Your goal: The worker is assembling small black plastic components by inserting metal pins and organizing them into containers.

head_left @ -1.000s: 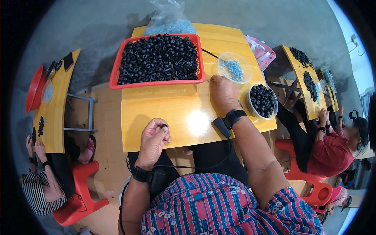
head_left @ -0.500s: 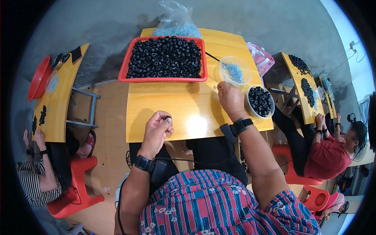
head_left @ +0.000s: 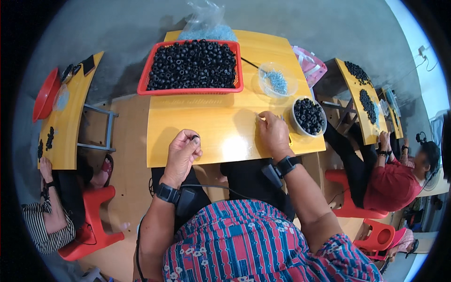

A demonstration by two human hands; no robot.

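Left hand [head_left: 183,150] curls, pinching a small black rounded piece [head_left: 195,138] above the yellow wooden tabletop [head_left: 202,120]. Right hand [head_left: 274,134] bends its fingers near the clear round plastic tub [head_left: 294,81]; whether they grip anything, can't tell. Seemingly a small-part pickup: next calls for steady, precise fingertips.

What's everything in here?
Rectangular tables: several, yellow, centre and sides
Rectangular plastic basket: one, red, centre table
Round plastic tub: one, clear, table's right
Round plastic bowl: one, clear, beyond tub
Small round pieces: many, black, basket and tub
Tiny bits: many, bluish, bowl
Plastic bag: one, clear, behind basket
Plastic stools: several, red, both sides
Other people: several, varied clothes, sides
Left grip: one, bare, table's front, with black piece
Right grip: one, bare, near tub
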